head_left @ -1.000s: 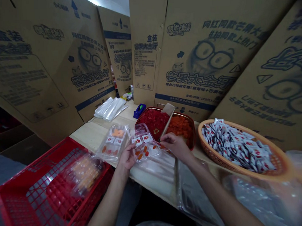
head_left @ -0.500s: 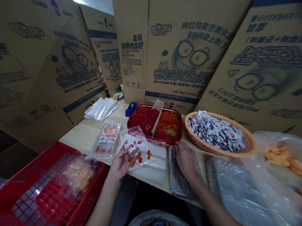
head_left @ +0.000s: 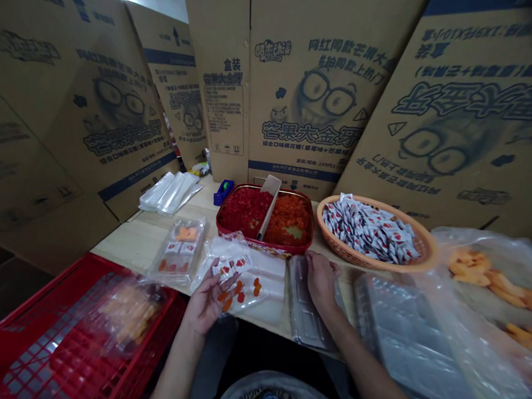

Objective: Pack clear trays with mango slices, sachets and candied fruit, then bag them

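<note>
The left hand (head_left: 203,305) is gripping a clear tray (head_left: 248,280) at its nine-o'clock edge, thumb over the top and fingers tucked at the side. The tray is lying near the table's front edge, at six to seven o'clock from a divided red tray (head_left: 290,249), and its long axis is running roughly from eleven to five o'clock. Two white sachets (head_left: 232,265) are sitting across its middle, and orange and red pieces (head_left: 241,296) are lying toward its five-o'clock end. Its eleven-o'clock end is blending into pale film (head_left: 273,278), so that outline is hard to make out, and the left fingers are covering part of the near side. At about three to four o'clock from it, the right hand (head_left: 322,279) is resting on the far end of a stack of dark-looking plastic (head_left: 303,318); those fingers are curling, their tips hidden, and whether they are gripping anything I cannot tell. The hand and forearm are hiding much of that stack. At eight o'clock, a red crate (head_left: 81,267) is running out of view; at three, a bag of orange pieces (head_left: 485,275) is blurring toward the border.
</note>
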The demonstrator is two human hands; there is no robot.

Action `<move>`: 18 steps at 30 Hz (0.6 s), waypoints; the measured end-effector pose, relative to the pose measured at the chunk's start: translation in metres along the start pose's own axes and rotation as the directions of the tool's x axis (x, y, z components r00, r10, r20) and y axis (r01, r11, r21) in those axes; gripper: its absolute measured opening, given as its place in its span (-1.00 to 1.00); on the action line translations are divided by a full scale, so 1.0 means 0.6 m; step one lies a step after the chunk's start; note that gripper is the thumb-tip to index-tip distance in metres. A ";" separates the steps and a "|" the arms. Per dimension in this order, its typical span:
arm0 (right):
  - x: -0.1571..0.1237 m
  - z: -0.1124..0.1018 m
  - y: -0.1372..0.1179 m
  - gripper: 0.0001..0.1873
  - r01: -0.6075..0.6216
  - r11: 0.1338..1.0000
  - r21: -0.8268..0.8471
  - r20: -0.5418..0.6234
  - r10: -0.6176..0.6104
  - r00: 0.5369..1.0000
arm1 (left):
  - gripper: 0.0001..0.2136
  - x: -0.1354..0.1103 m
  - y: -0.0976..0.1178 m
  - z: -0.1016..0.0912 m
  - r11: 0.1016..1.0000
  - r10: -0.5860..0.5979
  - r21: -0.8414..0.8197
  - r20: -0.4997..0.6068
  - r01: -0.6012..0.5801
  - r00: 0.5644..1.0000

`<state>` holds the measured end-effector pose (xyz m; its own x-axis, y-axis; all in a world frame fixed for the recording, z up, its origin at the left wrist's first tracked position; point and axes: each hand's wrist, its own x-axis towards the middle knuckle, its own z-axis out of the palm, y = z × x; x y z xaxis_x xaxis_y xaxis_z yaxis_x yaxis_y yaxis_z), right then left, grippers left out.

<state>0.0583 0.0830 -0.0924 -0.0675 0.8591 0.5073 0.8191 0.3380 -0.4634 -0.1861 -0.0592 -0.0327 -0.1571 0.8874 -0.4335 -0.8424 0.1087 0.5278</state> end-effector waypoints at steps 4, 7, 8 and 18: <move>0.001 -0.012 -0.010 -0.48 -0.017 1.000 -0.012 -0.021 0.016 1.000 | -0.50 -0.005 -0.004 -0.003 1.000 0.017 0.024 0.003 -0.017 1.000; 0.003 -0.021 -0.016 -0.49 -0.033 0.999 -0.037 -0.068 0.031 0.997 | -0.48 -0.009 -0.006 -0.004 0.999 0.013 0.029 0.017 -0.014 1.000; 0.004 -0.024 -0.017 -0.49 -0.035 0.998 -0.045 -0.074 0.032 0.997 | -0.48 -0.010 -0.008 -0.005 1.000 0.012 0.028 0.022 -0.013 1.000; 0.058 -0.112 -0.125 -0.49 0.144 0.957 0.253 0.156 -0.187 0.970 | -0.47 -0.016 -0.032 -0.002 0.998 -0.055 0.015 0.137 0.054 0.989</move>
<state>0.0329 0.0617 0.0090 -0.3075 0.8302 0.4650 0.6303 0.5438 -0.5541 -0.1691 -0.0702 -0.0394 -0.0385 0.9330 -0.3578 -0.8420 0.1626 0.5144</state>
